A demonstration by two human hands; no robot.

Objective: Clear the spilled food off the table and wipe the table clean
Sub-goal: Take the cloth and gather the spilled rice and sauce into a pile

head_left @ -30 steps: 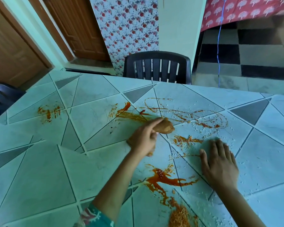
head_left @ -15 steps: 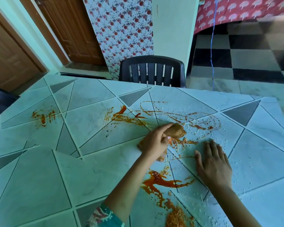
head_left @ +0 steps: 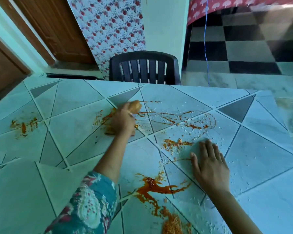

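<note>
— At the far middle of the table, what is seen pressed onto the surface?

— A brownish-orange wad is gripped there by the left hand. The fingers are curled over it, and it is held down on the tiles at the left end of the smeared sauce. Whether it is cloth or sponge cannot be told.

— How is the spilled food spread around it?

— Thin orange streaks are seen in arcs to the right of the wad, with white rice grains scattered among them. A thicker sauce puddle is found nearer the person, between the two forearms. A heap of orange-stained rice is seen at the near edge. A small separate smear is found well apart on the left side.

— Is anything held by the right hand?

— Nothing is held. The right hand is laid flat, palm down and fingers straight, among the rice grains, just right of a smaller orange patch.

— What is seen beyond the table?

— A patterned sleeve is worn on the left arm. A black plastic chair is set at the far edge, backed by floral wallpaper and a wooden door. A checkered floor and a hanging blue cord are seen to the right.
</note>
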